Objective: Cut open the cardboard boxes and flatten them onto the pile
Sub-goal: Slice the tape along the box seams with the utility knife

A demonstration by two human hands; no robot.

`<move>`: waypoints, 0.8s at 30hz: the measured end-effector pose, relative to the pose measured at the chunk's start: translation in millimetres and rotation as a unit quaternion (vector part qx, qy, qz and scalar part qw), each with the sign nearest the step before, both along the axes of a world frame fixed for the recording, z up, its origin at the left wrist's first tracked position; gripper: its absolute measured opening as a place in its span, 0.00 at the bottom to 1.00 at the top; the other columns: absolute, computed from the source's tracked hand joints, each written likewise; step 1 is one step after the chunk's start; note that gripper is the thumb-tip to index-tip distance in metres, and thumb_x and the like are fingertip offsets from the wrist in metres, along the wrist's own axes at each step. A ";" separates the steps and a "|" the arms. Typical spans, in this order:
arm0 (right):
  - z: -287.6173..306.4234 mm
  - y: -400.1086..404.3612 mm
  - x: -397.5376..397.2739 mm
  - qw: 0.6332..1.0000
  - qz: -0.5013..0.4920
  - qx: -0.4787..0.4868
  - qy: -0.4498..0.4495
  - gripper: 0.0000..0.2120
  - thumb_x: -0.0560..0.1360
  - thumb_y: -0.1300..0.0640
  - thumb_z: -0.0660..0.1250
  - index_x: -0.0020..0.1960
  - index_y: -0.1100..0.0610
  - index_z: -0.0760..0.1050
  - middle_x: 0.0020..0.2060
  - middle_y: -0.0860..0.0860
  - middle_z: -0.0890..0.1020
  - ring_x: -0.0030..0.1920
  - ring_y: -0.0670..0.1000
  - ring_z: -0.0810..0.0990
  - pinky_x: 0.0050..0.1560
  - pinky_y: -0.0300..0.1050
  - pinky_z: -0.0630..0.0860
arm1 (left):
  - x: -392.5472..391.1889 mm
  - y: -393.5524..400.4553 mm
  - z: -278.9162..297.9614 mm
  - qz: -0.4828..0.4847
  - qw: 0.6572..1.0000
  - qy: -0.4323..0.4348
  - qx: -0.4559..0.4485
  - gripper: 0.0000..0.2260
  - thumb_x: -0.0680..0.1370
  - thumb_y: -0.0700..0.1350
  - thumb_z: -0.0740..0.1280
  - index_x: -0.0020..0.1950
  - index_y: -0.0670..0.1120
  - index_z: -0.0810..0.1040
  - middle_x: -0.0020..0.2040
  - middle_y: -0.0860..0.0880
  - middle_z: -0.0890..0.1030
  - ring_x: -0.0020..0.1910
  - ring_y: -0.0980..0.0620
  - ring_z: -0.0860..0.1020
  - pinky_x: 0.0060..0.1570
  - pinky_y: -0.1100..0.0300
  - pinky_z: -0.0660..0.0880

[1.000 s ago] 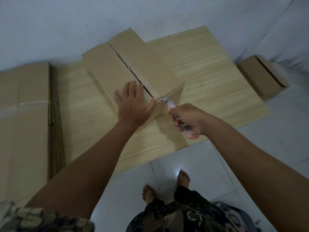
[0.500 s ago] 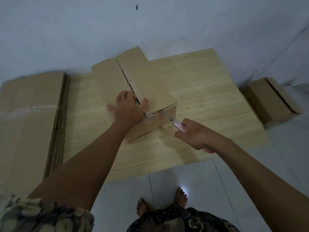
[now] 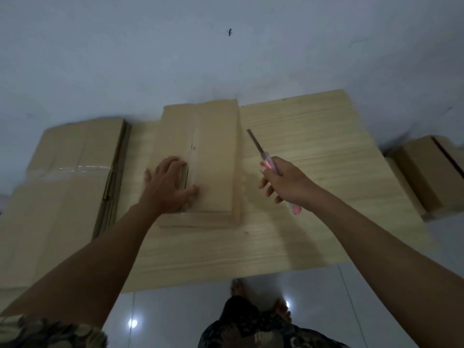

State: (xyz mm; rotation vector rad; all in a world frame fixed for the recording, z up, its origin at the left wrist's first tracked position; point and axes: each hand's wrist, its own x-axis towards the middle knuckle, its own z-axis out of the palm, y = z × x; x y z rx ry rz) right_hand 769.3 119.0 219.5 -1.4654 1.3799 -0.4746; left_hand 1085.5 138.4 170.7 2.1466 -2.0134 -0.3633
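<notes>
A brown cardboard box (image 3: 213,156) stands on a light wooden board (image 3: 313,197), its top seam slit open along the middle. My left hand (image 3: 168,184) rests flat on the box top beside the slit, fingers spread. My right hand (image 3: 286,183) grips a pink-handled utility knife (image 3: 266,158) to the right of the box, blade out and pointing away toward the wall, clear of the cardboard. A pile of flattened cardboard (image 3: 62,187) lies to the left of the board.
Another closed cardboard box (image 3: 431,172) sits on the tiled floor at the far right. A plain wall (image 3: 226,59) runs close behind the board. My bare feet (image 3: 261,297) stand on white tiles at the board's near edge.
The box has turned so its seam runs straight away from me. My right hand lifted the knife off the box's near end, now held beside it with blade pointing away. The view tilted up.
</notes>
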 end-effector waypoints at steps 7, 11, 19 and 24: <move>-21.9 -45.5 53.7 0.999 -0.008 -0.025 0.026 0.14 0.84 0.53 0.60 0.48 0.62 0.77 0.38 0.56 0.76 0.37 0.55 0.77 0.43 0.62 0.81 | -48.1 -75.3 12.8 0.347 0.932 0.059 0.081 0.44 0.73 0.77 0.53 0.77 0.46 0.60 0.78 0.42 0.57 0.79 0.42 0.53 0.71 0.24 0.45; -28.3 -65.6 54.2 0.998 -0.028 -0.038 0.051 0.10 0.83 0.51 0.60 0.59 0.55 0.73 0.41 0.49 0.77 0.42 0.53 0.78 0.47 0.57 0.79 | -60.9 -80.3 -11.3 0.301 0.949 -0.002 0.090 0.47 0.71 0.80 0.44 0.83 0.52 0.50 0.82 0.40 0.48 0.81 0.39 0.40 0.66 0.21 0.36; -32.2 -101.3 24.2 0.995 -0.069 -0.075 0.013 0.07 0.80 0.51 0.68 0.57 0.50 0.79 0.45 0.50 0.82 0.44 0.55 0.84 0.32 0.46 0.82 | -34.4 -56.5 -22.1 0.054 0.996 -0.066 0.018 0.42 0.73 0.77 0.46 0.81 0.54 0.55 0.83 0.42 0.52 0.82 0.41 0.45 0.73 0.28 0.39; -33.5 -116.2 3.8 0.990 -0.078 -0.108 0.047 0.09 0.79 0.49 0.67 0.54 0.51 0.82 0.42 0.50 0.84 0.42 0.55 0.83 0.46 0.61 0.82 | -10.1 -51.5 -13.5 -0.097 0.993 -0.061 -0.011 0.44 0.73 0.78 0.47 0.82 0.54 0.59 0.83 0.45 0.55 0.82 0.45 0.50 0.76 0.33 0.44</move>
